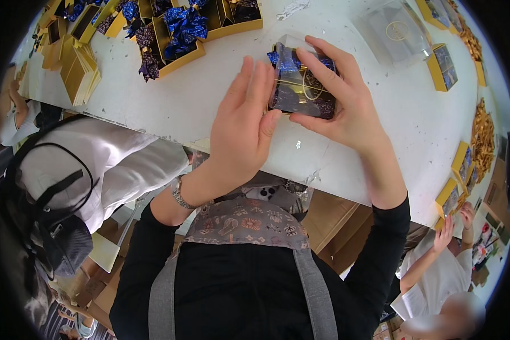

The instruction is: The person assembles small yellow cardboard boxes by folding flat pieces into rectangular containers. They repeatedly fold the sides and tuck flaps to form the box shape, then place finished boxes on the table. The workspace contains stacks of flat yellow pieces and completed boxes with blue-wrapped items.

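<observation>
1. The person's right hand (350, 107) held a small clear-covered gift box (289, 90), thumb at its near edge and fingers spread wide over its top and far side.
2. The left hand (238, 124) was held flat, fingers straight and close together, along the box's left side; whether the fingertips pressed on it could not be told.
3. That box was between the two hands, over the white table (334, 161); blue and dark patterned pieces showed through its cover.
4. To the upper left stood open gold boxes (232, 31) filled with blue and dark patterned wrapped pieces, near a stack of gold panels (76, 71).
5. A large transparent plastic box (388, 34) lay to the upper right, just beside a small gold box (441, 68).
6. Along the right edge lay a heap of gold-coloured pieces (483, 136).
</observation>
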`<act>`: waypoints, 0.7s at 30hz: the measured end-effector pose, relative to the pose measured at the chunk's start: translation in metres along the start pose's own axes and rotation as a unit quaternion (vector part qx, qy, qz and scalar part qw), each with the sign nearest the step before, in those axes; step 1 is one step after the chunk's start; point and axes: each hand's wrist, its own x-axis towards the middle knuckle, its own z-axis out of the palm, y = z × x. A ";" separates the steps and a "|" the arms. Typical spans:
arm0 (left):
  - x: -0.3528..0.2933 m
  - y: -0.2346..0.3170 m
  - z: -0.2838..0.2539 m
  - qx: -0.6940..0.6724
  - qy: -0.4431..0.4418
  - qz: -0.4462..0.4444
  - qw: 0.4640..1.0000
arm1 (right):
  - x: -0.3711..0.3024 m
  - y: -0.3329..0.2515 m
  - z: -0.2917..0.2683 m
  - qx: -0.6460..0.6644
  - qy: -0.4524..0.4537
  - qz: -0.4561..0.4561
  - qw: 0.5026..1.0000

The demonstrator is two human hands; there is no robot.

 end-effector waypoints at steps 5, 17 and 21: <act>-0.012 0.014 0.020 -0.006 0.007 0.027 1.000 | -0.014 -0.002 -0.015 -0.020 -0.021 -0.011 1.000; -0.013 0.014 0.010 0.121 -0.023 0.028 0.992 | -0.016 0.005 -0.007 -0.025 -0.009 -0.045 0.999; -0.020 0.012 0.030 -0.122 0.047 -0.016 0.991 | -0.014 0.008 -0.007 -0.014 0.000 -0.054 0.998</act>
